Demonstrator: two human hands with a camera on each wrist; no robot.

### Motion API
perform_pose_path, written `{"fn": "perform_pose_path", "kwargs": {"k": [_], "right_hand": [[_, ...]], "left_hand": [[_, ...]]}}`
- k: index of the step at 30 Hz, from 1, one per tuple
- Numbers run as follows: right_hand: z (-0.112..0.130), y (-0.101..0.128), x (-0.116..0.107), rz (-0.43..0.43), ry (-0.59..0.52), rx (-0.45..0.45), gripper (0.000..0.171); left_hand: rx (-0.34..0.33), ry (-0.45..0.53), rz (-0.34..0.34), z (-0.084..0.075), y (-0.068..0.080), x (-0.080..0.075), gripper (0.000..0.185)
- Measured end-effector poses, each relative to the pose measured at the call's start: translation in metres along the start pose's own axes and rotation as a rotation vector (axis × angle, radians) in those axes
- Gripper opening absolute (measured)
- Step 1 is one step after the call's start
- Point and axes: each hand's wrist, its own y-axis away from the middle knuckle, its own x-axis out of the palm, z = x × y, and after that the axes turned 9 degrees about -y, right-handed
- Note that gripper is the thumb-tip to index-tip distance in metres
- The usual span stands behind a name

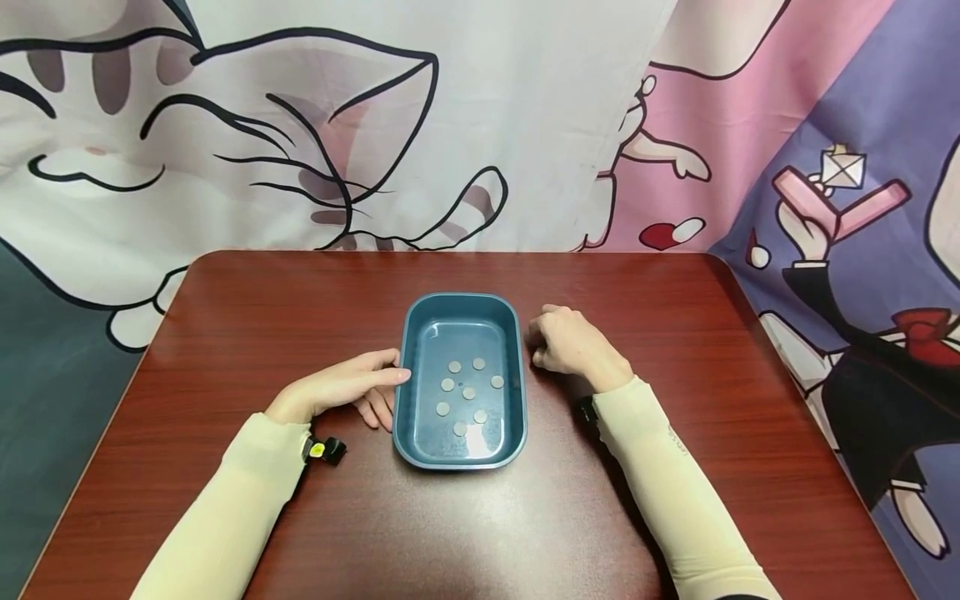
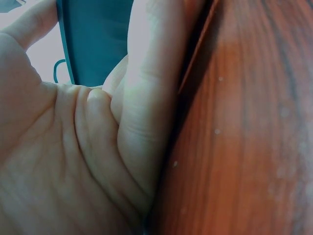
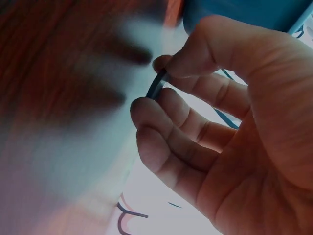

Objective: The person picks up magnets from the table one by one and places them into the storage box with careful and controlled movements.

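A blue rectangular tray with rounded corners lies on the table, several round silvery coins spread flat on its floor. My left hand holds the tray's left side, thumb over the rim and the other fingers low against the outer wall. In the left wrist view the tray's dark wall shows between thumb and fingers. To the right of the tray, my right hand is close over the tabletop. The right wrist view shows its fingertips pinching a thin coin seen edge-on, dark in shadow.
The reddish-brown wooden table has rounded far corners. Behind it hangs a cartoon-printed curtain. A small black wrist camera sits at the left sleeve cuff, near the table.
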Motion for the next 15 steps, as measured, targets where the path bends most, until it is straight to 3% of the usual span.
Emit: {"fn": "perform_pose_path", "kwargs": {"k": [15], "right_hand": [[0.006, 0.005, -0.012, -0.116, -0.05, -0.079, 0.011]], "left_hand": [[0.008, 0.01, 0.009, 0.0, 0.0, 0.0, 0.041]]}}
